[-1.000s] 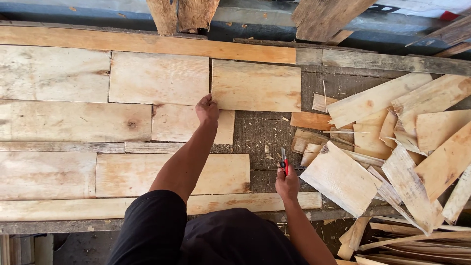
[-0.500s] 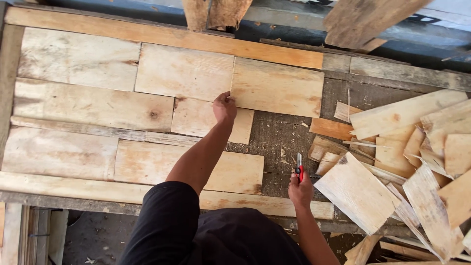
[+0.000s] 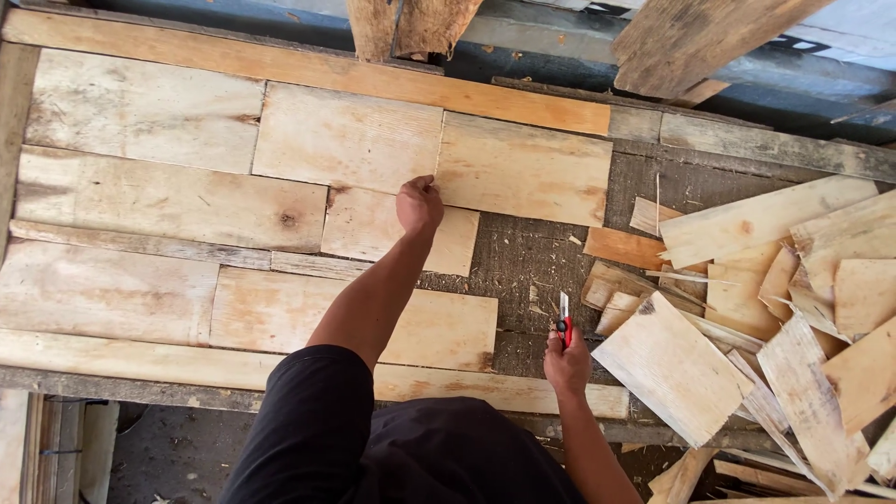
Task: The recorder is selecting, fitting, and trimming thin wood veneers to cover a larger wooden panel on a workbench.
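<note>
My left hand [image 3: 419, 205] reaches forward and rests with curled fingers on a small pale wood sheet [image 3: 373, 229], at the seam below two larger wood sheets [image 3: 523, 168]. My right hand [image 3: 567, 362] stays near my body, gripping a red utility knife [image 3: 564, 322] with its blade pointing up. The knife hovers over the dark rough work surface [image 3: 523, 271], just left of a loose square wood sheet [image 3: 670, 366].
Flat wood sheets are laid edge to edge across the surface, bordered by a long plank [image 3: 308, 70] at the top and another [image 3: 140, 359] at the bottom. A heap of wood offcuts [image 3: 793, 280] lies on the right. Rough boards [image 3: 709, 37] lean at the top.
The view has shifted slightly, so everything sits a bit lower and to the right in frame. Both hands keep their hold and places on the wood and the knife.
</note>
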